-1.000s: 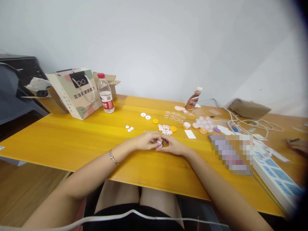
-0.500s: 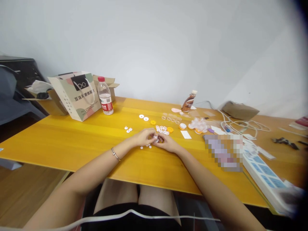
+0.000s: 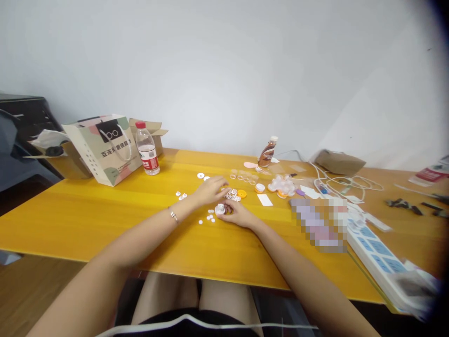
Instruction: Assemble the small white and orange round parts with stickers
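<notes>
My right hand [image 3: 239, 214] has its fingers and thumb closed round a small white round plastic part [image 3: 220, 210] with a raised middle, held just above the table. My left hand [image 3: 211, 191] is stretched out beyond it with fingers apart, nothing visible in them, close to the white pieces with cut-out patterns [image 3: 232, 194]. A yellow disc [image 3: 242, 193] lies at the right of those pieces. Several small white discs [image 3: 211, 217] are scattered left of the held part. Farther left stand small white pegged parts [image 3: 181, 195]. Two white rings [image 3: 200, 175] lie behind my left hand, one partly covered.
Clear rings [image 3: 246, 179], a white-topped round part [image 3: 259, 188], a cluster of translucent cups [image 3: 281, 184] and a white card [image 3: 264, 200] lie to the right. A power strip [image 3: 377, 255] and cables are at far right. A water bottle [image 3: 147, 150], paper bag [image 3: 105, 152] and drink bottle [image 3: 267, 152] stand behind.
My hands were together around the small white part. Now the left hand has moved away and forward toward the patterned pieces, while the right hand keeps the part. The view has shifted slightly.
</notes>
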The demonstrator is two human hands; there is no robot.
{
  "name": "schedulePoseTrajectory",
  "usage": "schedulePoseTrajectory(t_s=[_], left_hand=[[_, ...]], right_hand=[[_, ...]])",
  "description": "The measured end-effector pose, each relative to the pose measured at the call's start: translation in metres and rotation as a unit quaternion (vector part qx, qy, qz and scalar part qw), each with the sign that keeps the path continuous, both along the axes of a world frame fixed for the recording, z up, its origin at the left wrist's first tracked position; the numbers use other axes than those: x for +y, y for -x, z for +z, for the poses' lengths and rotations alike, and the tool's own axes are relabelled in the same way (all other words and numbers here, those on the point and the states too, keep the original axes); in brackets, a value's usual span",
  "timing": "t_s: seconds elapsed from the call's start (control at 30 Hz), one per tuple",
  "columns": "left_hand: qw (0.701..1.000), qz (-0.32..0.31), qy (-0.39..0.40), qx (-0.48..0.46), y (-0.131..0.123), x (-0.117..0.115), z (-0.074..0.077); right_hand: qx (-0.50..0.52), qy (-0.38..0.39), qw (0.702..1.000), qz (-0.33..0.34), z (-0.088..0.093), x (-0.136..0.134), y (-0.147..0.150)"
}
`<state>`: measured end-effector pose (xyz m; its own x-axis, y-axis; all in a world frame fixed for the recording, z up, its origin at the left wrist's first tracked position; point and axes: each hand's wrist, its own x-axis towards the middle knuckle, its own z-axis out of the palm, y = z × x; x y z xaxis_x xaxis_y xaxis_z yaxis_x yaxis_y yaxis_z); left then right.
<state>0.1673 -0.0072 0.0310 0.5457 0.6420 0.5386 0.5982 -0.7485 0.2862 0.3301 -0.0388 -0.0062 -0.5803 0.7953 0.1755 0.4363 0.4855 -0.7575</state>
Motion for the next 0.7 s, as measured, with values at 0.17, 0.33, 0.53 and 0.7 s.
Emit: schedulePoseTrajectory(t_s=[0.17,0.33,0.53,0.7], left_hand=[[0.995,0.069,0.072,0.009,-0.037,0.065,-0.001],[0.994,0.054,0.088,0.020,-0.062,0.098,-0.014],[0.993,0.068,0.100,0.014,-0.058,0.099,-0.018],[0.991,0.080,0.101,-0.024,-0.040,0.075,-0.006]], right_hand=[[0.008,0.003,1.000,0.009,-0.001,0.000,0.001],[0.010,0.000,1.000,0.014,-0.003,0.001,0.001],[0.012,-0.002,1.000,0.013,-0.003,0.001,0.001],[0.006,-0.001,1.000,-0.004,0.001,-0.002,0.002]])
